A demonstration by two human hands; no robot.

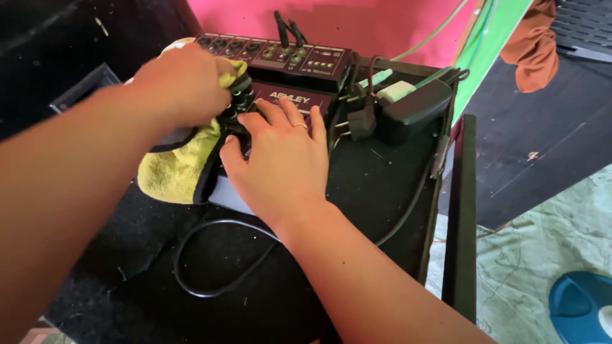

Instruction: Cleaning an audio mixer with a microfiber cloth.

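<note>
A black carpeted case top is carrying a dark red audio mixer with knobs, a yellow cloth, a black power adapter box, and a looping black cable lying across it.

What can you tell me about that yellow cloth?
The yellow cloth looks soft and fuzzy, like a towel. It is crumpled, with a dark edge, and hangs down beside the dark red sound box. The left hand grips its upper part against the knobs. The right hand rests flat beside it.
</note>
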